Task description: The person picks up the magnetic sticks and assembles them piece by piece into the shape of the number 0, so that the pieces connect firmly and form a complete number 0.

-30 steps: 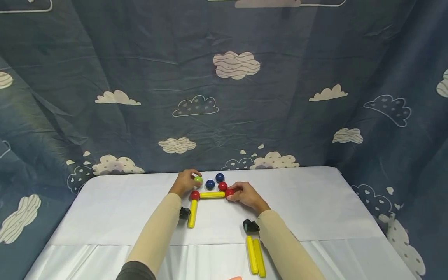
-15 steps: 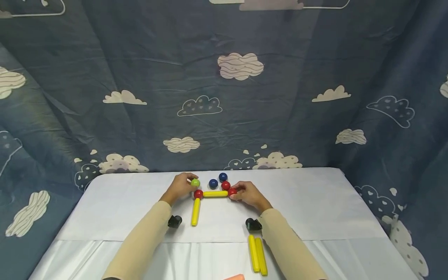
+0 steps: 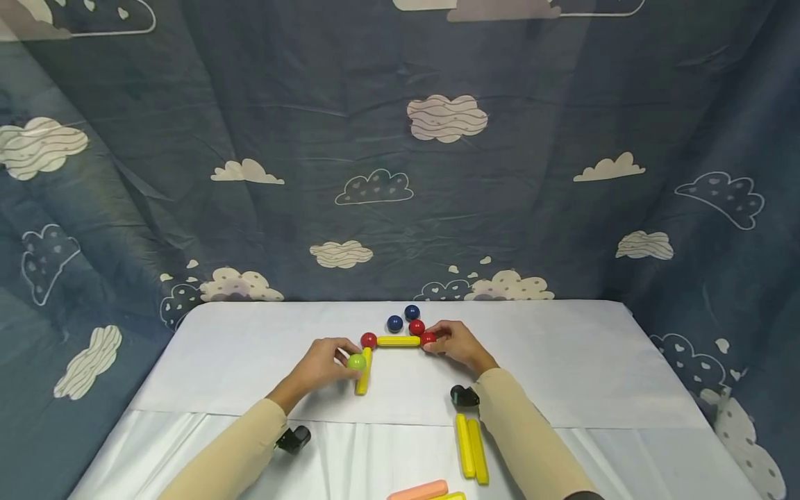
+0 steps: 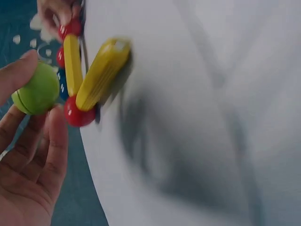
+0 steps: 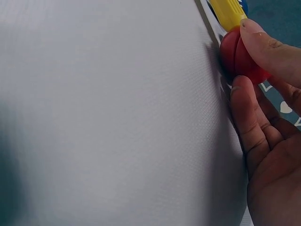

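Note:
My left hand point(image 3: 323, 364) pinches a green ball point(image 4: 37, 89) between thumb and fingers, beside a yellow rod point(image 4: 104, 73) that points toward me. That rod's far end meets a red ball point(image 3: 369, 340) at the corner. From this corner a second yellow rod point(image 3: 398, 341) runs to the right, ending at another red ball point(image 5: 237, 55). My right hand point(image 3: 462, 344) holds that end ball with thumb and fingertips. Just behind it sits a loose red ball point(image 3: 417, 327).
Two blue balls, the nearer one point(image 3: 394, 323) and the farther one point(image 3: 412, 312), lie behind the crosswise rod. Near my right forearm are two yellow rods point(image 3: 471, 448). An orange rod point(image 3: 417, 491) lies at the front on the white cloth point(image 3: 562, 361).
My left hand has brought the green ball nearer to me, from behind the corner red ball to beside the yellow rod. The right hand keeps its hold on the end red ball.

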Demonstrator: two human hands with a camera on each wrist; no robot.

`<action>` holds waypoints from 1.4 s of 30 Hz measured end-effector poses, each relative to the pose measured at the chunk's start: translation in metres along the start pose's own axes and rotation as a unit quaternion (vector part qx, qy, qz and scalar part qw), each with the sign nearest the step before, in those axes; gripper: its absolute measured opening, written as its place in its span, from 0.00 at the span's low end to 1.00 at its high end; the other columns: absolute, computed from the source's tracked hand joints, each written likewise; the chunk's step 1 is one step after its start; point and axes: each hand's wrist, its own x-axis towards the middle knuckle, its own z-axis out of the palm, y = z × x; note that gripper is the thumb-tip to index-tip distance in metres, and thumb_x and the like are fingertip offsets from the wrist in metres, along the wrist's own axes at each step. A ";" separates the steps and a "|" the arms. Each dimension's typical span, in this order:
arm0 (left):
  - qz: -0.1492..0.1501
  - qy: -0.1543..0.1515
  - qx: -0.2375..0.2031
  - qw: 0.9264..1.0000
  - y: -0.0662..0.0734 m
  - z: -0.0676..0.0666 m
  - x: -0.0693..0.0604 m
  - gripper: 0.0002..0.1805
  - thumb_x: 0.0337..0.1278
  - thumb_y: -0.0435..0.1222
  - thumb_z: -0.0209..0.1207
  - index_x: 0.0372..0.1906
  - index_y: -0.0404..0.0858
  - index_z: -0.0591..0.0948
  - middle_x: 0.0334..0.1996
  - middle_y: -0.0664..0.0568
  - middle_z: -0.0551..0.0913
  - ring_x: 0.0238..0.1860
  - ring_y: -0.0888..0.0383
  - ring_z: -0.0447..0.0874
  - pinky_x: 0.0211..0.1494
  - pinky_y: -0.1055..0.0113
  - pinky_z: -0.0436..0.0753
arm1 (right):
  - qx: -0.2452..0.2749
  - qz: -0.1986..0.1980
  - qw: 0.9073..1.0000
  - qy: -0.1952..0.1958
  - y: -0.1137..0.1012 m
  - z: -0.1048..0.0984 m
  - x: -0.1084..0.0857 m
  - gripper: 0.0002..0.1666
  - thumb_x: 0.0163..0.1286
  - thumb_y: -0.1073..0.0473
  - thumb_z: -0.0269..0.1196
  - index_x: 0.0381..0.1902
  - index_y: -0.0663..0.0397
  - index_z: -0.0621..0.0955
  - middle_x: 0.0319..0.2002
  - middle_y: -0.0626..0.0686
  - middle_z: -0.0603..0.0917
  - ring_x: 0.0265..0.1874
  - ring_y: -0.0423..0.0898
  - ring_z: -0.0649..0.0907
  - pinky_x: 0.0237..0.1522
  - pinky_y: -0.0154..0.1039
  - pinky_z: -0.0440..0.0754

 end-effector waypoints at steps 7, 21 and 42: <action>0.002 -0.041 -0.018 0.999 -0.007 0.013 -0.030 0.19 0.40 0.31 0.73 0.43 0.42 0.84 0.41 0.52 0.80 0.35 0.59 0.76 0.35 0.67 0.78 | 0.008 0.003 1.000 0.006 0.001 -0.001 0.001 0.18 0.56 0.65 0.72 0.46 0.56 0.83 0.40 0.53 0.82 0.33 0.47 0.77 0.36 0.35 0.78; 0.048 -0.045 -0.002 0.998 -0.026 0.036 -0.051 0.17 0.46 0.37 0.72 0.44 0.43 0.82 0.34 0.58 0.79 0.26 0.63 0.71 0.27 0.72 0.73 | 0.015 0.001 1.000 0.003 0.007 0.003 -0.002 0.18 0.56 0.65 0.72 0.46 0.59 0.82 0.39 0.54 0.82 0.32 0.47 0.77 0.34 0.34 0.78; 0.059 -0.077 -0.011 0.995 -0.028 0.027 -0.049 0.16 0.62 0.38 0.61 0.54 0.42 0.82 0.39 0.55 0.75 0.30 0.62 0.73 0.31 0.71 0.74 | 0.035 0.003 0.999 0.007 0.003 0.003 -0.003 0.18 0.57 0.65 0.71 0.46 0.58 0.83 0.40 0.55 0.82 0.33 0.47 0.77 0.36 0.34 0.78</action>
